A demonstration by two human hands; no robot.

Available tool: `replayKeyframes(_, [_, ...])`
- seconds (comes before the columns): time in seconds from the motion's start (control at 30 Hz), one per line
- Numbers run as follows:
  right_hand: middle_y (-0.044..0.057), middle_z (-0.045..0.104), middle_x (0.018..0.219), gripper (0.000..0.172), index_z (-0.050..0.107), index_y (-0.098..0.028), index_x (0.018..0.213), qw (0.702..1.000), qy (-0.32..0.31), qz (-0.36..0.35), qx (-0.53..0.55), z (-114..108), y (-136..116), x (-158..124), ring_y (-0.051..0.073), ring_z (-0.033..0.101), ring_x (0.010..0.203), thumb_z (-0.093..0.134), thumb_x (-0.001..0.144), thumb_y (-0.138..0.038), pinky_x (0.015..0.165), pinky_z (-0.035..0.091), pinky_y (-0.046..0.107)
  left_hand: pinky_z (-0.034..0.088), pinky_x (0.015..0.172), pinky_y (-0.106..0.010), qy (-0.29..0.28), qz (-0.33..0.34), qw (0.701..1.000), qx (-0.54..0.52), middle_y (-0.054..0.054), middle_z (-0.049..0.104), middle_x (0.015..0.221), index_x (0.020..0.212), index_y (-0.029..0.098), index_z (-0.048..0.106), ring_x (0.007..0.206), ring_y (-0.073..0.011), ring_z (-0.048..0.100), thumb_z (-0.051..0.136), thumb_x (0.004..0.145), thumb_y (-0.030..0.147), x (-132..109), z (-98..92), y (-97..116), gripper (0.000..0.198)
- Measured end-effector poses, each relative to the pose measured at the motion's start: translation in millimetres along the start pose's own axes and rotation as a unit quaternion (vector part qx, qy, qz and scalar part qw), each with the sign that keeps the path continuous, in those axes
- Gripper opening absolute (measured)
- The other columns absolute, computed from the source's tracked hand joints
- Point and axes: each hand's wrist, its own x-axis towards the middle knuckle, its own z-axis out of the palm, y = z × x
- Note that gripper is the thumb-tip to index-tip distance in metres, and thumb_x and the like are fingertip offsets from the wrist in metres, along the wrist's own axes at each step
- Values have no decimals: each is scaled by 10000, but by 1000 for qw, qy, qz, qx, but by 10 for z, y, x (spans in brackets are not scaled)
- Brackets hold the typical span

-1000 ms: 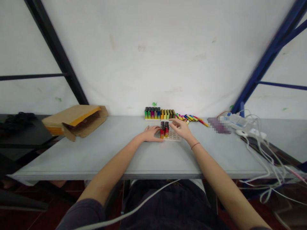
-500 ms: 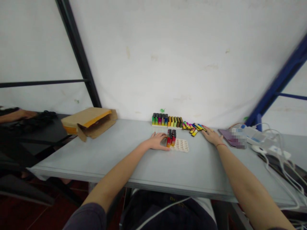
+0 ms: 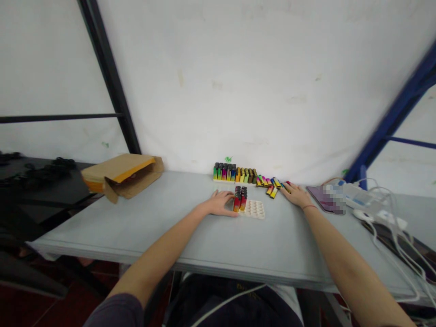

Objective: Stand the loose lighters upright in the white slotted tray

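My left hand (image 3: 220, 203) is curved around the left end of a white tray (image 3: 255, 210) with rows of round holes, thumb at the near side and fingers at the far side. Beside that hand, several red-and-yellow lighters (image 3: 240, 200) with dark tops stand upright in the tray; its right part shows bare holes. My right hand (image 3: 295, 195) lies at the right end of a loose pile of colourful lighters (image 3: 272, 186), fingers stretched over and touching them. What its fingertips do underneath is partly hidden.
Against the wall stand green-to-purple lighters (image 3: 225, 171) and yellowish lighters (image 3: 245, 175) in white trays. An opened cardboard box (image 3: 122, 175) lies at the left. On the right are a purple phone-like slab (image 3: 322, 198), a power strip (image 3: 357, 195) and white cables (image 3: 397, 236).
The view has shifted slightly. My right hand has moved a little over the pile, and some loose lighters there lie differently. My left hand stays at the tray. A person's arm at far left has gone from view.
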Motion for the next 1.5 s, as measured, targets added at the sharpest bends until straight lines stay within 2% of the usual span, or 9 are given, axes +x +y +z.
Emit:
replayKeyframes(0.17, [160, 560, 1314, 503, 470, -156, 1376, 998, -13, -59, -33, -18, 31, -30, 253, 500, 1227, 319, 954, -384, 1014, 341, 398, 80, 1099, -597, -2, -2, 1000, -2, -121, 349, 1475, 1383, 234, 386, 1352, -343, 296, 552, 745, 751, 10, 3, -8, 837])
replayKeyframes(0.4, [127, 556, 1313, 494, 458, -260, 1387, 998, 21, -40, -39, -19, 28, -648, 279, 527, 1158, 322, 949, -447, 963, 362, 432, 72, 1116, -556, -14, -4, 1000, -2, -118, 344, 1480, 1369, 242, 396, 1364, -324, 279, 546, 738, 755, 13, -31, 12, 827])
replayKeyframes(0.57, [111, 544, 1319, 486, 457, -297, 1381, 998, 20, -54, -24, -113, -251, -864, 299, 534, 1107, 302, 951, -463, 924, 394, 442, 81, 1113, -555, -21, -7, 1000, 2, -111, 339, 1485, 1368, 249, 397, 1368, -336, 268, 531, 738, 760, 17, -46, 23, 822])
replayKeyframes(0.8, [114, 553, 1290, 489, 484, -282, 1348, 999, 27, -34, 14, -161, -595, -759, 318, 531, 1104, 299, 949, -496, 914, 419, 470, 61, 1106, -585, -25, -3, 1000, -2, -110, 330, 1490, 1394, 256, 365, 1374, -341, 253, 530, 742, 760, 40, -24, 1, 841])
replayKeyframes(0.93, [129, 522, 1326, 453, 514, -208, 1316, 994, 51, -43, 81, -164, -532, -645, 265, 546, 1117, 301, 963, -395, 955, 414, 386, 62, 1098, -603, -30, -6, 1000, 1, -112, 316, 1497, 1407, 252, 344, 1377, -349, 243, 512, 744, 772, 44, -36, 18, 860])
replayKeyframes(1.03, [174, 573, 1253, 431, 570, -129, 1257, 994, 56, 15, 87, -193, -440, -519, 249, 579, 1087, 377, 929, -331, 925, 425, 322, 58, 1102, -593, -40, -9, 999, -1, -107, 300, 1508, 1415, 263, 329, 1384, -344, 229, 503, 751, 770, 40, -54, 35, 853])
replayKeyframes(1.17, [182, 691, 1033, 459, 705, -129, 1053, 992, 2, 104, 68, -243, -395, -380, 271, 643, 976, 433, 887, -459, 786, 454, 309, 50, 1106, -583, -39, -8, 999, -5, -106, 302, 1507, 1414, 264, 331, 1383, -338, 234, 505, 750, 770, 31, -68, 45, 853])
replayKeyframes(1.3, [178, 720, 920, 365, 745, -143, 891, 990, -30, 118, 77, -241, -466, -308, 255, 672, 891, 479, 865, -391, 700, 448, 282, 48, 1096, -613, -32, -4, 999, -9, -113, 314, 1496, 1410, 243, 340, 1377, -346, 246, 522, 745, 761, 25, -67, 47, 862])
replayKeyframes(1.5, [169, 691, 1035, 349, 631, -94, 1120, 981, 64, 106, 149, -237, -520, -335, 260, 633, 972, 480, 822, -196, 775, 460, 304, 59, 1102, -598, -34, -6, 999, -7, -111, 314, 1499, 1411, 257, 346, 1377, -348, 245, 510, 755, 758, 31, -62, 42, 841])
